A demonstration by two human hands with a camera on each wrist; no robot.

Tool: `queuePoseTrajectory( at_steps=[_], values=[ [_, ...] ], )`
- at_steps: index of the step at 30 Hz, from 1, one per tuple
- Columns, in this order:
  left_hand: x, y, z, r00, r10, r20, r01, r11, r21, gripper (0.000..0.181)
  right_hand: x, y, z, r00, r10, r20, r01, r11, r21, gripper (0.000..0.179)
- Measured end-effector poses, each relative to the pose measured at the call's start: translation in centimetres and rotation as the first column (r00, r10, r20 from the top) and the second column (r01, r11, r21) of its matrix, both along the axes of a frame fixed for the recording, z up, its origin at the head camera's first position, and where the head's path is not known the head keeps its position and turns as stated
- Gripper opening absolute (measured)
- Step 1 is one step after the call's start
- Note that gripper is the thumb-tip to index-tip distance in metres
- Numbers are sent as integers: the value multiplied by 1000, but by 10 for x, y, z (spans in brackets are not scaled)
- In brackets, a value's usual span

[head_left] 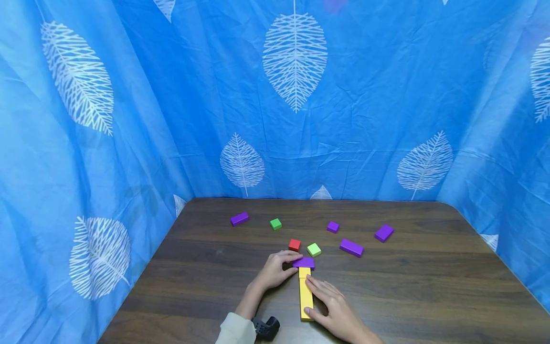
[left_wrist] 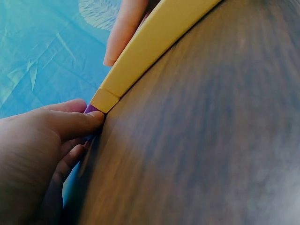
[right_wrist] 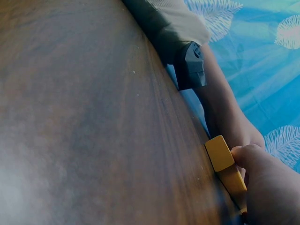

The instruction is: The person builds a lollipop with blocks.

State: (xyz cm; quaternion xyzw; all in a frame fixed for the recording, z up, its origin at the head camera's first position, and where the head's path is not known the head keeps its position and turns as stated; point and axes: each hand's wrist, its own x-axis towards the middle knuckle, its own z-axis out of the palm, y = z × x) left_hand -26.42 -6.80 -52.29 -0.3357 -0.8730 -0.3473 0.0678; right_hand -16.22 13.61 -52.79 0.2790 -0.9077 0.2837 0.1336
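My left hand (head_left: 272, 272) pinches the left end of a purple block (head_left: 305, 262) between thumb and fingers. The purple block lies crosswise against the far end of a short yellow block (head_left: 304, 272). A long yellow block (head_left: 306, 298) continues from the short one towards me, in one line. My right hand (head_left: 337, 308) rests along the right side of the long yellow block, thumb near its close end and fingertips near its far end. In the left wrist view the left thumb (left_wrist: 96, 117) touches the corner where purple meets yellow.
Just beyond the purple block lie a red block (head_left: 294, 245) and a light green block (head_left: 314, 249). Further out are a green block (head_left: 276, 224) and purple blocks (head_left: 239, 219), (head_left: 333, 227), (head_left: 351, 248), (head_left: 384, 233). A blue leaf-patterned curtain (head_left: 343, 119) surrounds the wooden table (head_left: 429, 286).
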Motion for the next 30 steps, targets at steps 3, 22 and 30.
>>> queuePoseTrajectory(
  at_steps=[3,22,30],
  values=[
    [-1,0,1,1000,-4,10,4,1000,2,34,-1,0,0,1000,-4,13,4,1000,2,59],
    [-1,-1,-1,1000,-16,25,16,1000,6,34,-1,1,0,999,-1,42,1,1000,-20,58],
    [0,-2,-1,999,-16,29,15,1000,15,34,-1,0,0,999,-5,39,5,1000,-11,58]
  ],
)
